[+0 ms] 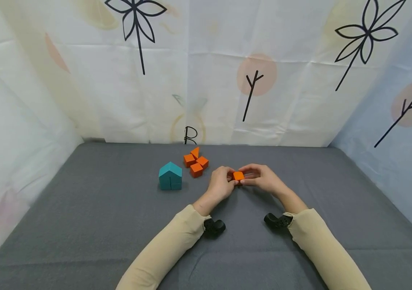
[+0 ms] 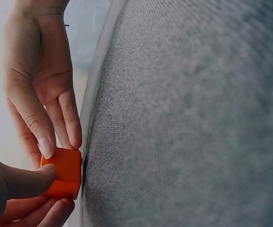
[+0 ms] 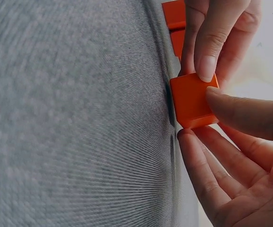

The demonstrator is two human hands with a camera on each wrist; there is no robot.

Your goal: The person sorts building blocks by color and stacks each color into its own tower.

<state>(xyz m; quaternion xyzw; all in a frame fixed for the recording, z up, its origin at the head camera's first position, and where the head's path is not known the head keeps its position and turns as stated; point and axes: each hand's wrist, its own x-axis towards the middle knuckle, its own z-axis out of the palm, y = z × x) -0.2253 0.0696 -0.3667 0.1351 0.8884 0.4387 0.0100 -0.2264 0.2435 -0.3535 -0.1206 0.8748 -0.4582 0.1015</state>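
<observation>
In the head view, the left hand [image 1: 220, 186] and the right hand [image 1: 262, 178] both clamp one orange block [image 1: 238, 176] between their fingertips, low over the grey cloth [image 1: 119, 225]. One face is turned up, another toward the person; it looks nearly cubic, with no clear long axis. Left of the grip and farther off lie three orange cubes [image 1: 196, 169] and an orange triangular piece [image 1: 195, 152], clustered; more to the left stands a teal house shape [image 1: 170, 179], its peak up.

In the left wrist view, the left thumb [image 2: 30, 183] presses the block's broad face, which is turned to the camera; whether its base touches the cloth I cannot tell.

In the right wrist view, the right thumb [image 3: 250, 113] and the left one meet that face near its upper edge; cubes show behind the left hand.
</observation>
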